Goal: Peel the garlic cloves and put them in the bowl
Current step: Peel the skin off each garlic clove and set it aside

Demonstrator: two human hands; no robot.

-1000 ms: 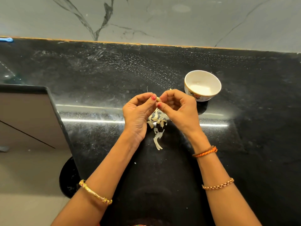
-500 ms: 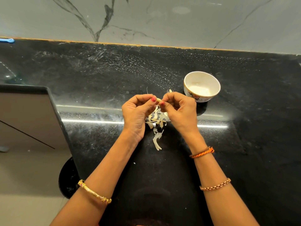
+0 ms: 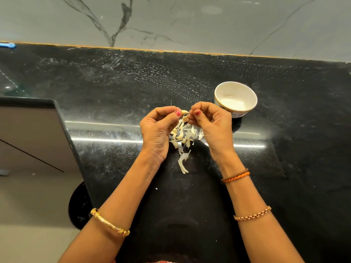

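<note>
Nearest the camera, two forearms reach up over the black granite counter (image 3: 114, 92). The left one wears one gold bangle (image 3: 110, 222). The right wears one chain bracelet (image 3: 252, 213) and, at the wrist, an orange cord beside a brown one (image 3: 235, 176).

Beyond the wrists a heap of garlic skins (image 3: 183, 136) lies on the counter between and under the hands, with one longer strip trailing toward the camera. Whether whole cloves lie among the skins cannot be told, and the scraps overlap too much to count.

Above the heap, the left hand (image 3: 158, 130) pinches one garlic clove (image 3: 184, 112) between thumb and forefinger, its other fingers curled in. The right hand (image 3: 212, 126) has its thumb and fingertips pinched together at the clove's free tip, seemingly on a scrap of skin; what exactly they hold is too small to tell.

The clove looks light, small and firm, probably smooth and slippery once bared. The sensible hold is by the blunt end, so the pointed tip stays free for picking. The skin is papery, brittle and likely to tear off in bits.

Farther off, just beside the right hand, stands one white bowl (image 3: 247, 90) with a patterned wall. No cloves show inside it.
</note>
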